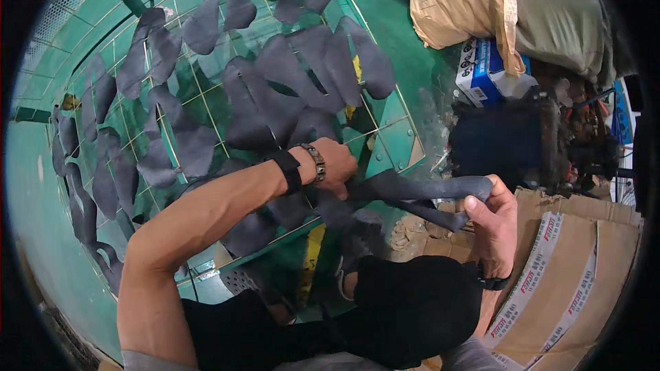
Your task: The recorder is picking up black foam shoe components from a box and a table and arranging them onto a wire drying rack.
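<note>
A dark grey, flexible strip-like piece (430,187), folded into a loop, stretches between my two hands. My right hand (496,216) pinches its right end between thumb and fingers. My left hand (335,165), with a black band and a bracelet at the wrist, is closed at the piece's other end; its fingertips are partly hidden. Several similar dark grey pieces with rounded lobes and slits, such as a slit piece (302,72), lie on a wire grid rack (206,99) beyond and left of my left hand. Some hang over the rack's left side.
Green sheeting (399,139) lies under the grid. At right, a flattened cardboard box (584,261) stands beside my right wrist. Farther back are a blue and white box (489,75), a tan sack (457,0) and a dark flat-topped object (498,137). A yellow strip (311,261) shows below the rack.
</note>
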The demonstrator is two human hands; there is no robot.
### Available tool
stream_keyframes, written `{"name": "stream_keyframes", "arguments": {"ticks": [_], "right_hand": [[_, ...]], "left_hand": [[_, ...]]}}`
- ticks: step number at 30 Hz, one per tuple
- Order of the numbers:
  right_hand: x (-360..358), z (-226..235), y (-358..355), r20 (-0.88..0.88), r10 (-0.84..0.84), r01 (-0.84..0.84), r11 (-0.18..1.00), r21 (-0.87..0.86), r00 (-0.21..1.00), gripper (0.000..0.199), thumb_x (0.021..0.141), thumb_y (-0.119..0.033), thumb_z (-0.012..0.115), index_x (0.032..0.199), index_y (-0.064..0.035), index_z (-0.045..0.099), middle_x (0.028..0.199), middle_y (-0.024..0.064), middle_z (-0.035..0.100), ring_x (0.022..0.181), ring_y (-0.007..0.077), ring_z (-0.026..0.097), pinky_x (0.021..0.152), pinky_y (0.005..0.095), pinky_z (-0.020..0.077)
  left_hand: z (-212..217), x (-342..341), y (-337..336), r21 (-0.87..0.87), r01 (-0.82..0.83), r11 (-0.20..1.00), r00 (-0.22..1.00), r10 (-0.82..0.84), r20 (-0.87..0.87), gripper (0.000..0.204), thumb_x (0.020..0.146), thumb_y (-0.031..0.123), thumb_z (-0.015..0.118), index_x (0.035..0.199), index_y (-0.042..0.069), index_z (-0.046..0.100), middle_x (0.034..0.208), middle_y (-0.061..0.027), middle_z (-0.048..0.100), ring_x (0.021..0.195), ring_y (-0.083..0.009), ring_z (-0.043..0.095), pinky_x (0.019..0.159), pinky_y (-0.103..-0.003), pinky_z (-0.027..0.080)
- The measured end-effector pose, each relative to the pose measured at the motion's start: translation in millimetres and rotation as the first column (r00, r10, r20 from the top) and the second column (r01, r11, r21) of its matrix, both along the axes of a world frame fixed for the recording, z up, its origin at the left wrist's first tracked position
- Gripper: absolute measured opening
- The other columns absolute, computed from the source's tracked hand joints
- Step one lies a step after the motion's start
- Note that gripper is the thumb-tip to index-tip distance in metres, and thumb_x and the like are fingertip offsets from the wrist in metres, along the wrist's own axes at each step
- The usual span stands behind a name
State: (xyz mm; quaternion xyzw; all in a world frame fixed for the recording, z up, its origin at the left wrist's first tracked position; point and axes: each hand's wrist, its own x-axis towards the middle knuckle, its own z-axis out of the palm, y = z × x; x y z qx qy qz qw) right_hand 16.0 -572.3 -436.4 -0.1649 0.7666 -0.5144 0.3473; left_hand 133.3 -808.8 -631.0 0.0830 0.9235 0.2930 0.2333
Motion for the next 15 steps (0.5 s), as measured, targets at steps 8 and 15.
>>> {"name": "stream_keyframes", "arguments": {"ticks": [8,15], "right_hand": [[-19,-15,23,0.043,-0.153,0.159,0.951,-0.266,0.987,0.029,0.087,-0.013,0.073,0.112,-0.0029,0.060,0.101,0.0045,0.067,0.088,0.0138,0.062,0.085,0.0297,0.0497],[-27,13,26,-0.003,-0.251,0.237,0.919,-0.316,0.968,0.024,0.095,-0.017,0.070,0.112,-0.0056,0.058,0.094,0.0023,0.061,0.092,0.0150,0.058,0.090,0.0301,0.0472]], "left_hand": [[-4,9,1,0.010,-0.086,0.996,0.994,0.086,-0.072,0.037,0.073,0.041,0.083,0.091,0.010,0.073,0.088,-0.0140,0.074,0.088,-0.0356,0.072,0.074,-0.047,0.056],[-14,15,1,0.082,-0.115,0.990,0.976,0.127,-0.175,0.031,0.075,0.032,0.082,0.090,0.012,0.064,0.084,-0.0083,0.070,0.083,-0.0342,0.070,0.072,-0.047,0.054]]}}
